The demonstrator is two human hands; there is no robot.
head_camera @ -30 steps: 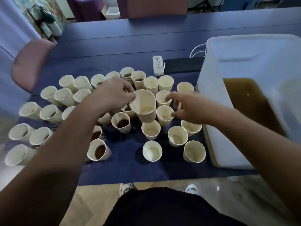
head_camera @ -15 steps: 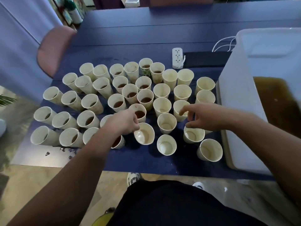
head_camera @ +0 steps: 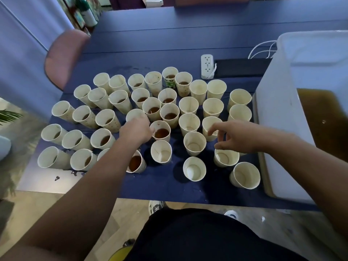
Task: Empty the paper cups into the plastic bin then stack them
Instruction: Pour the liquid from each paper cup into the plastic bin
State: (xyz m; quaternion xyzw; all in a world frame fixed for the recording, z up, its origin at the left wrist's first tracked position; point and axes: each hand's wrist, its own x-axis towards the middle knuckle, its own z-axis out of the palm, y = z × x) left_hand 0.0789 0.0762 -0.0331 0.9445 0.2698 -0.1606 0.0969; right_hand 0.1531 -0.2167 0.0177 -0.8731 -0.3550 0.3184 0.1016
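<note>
Several cream paper cups (head_camera: 189, 105) stand crowded on the dark blue table (head_camera: 169, 187). Those on the left and in the middle hold brown liquid; those on the right look empty. My left hand (head_camera: 136, 131) has its curled fingers around the left side of a full paper cup (head_camera: 161, 132). Just in front of that stands an empty cup (head_camera: 161, 152), free of my hand. My right hand (head_camera: 235, 137) hovers with loosely spread fingers over the empty cups and holds nothing. The white plastic bin (head_camera: 273, 117) at the right holds brown liquid.
A white power strip (head_camera: 207, 66), a black flat item (head_camera: 243, 67) and white cables (head_camera: 261, 49) lie behind the cups. A pink chair (head_camera: 62, 55) stands at the table's left. Dark drops (head_camera: 75, 173) of spilled liquid mark the front left edge.
My left hand set the empty cup it held down at the front, let go of it and moved back to a full cup. My right hand stayed hovering over the empty cups.
</note>
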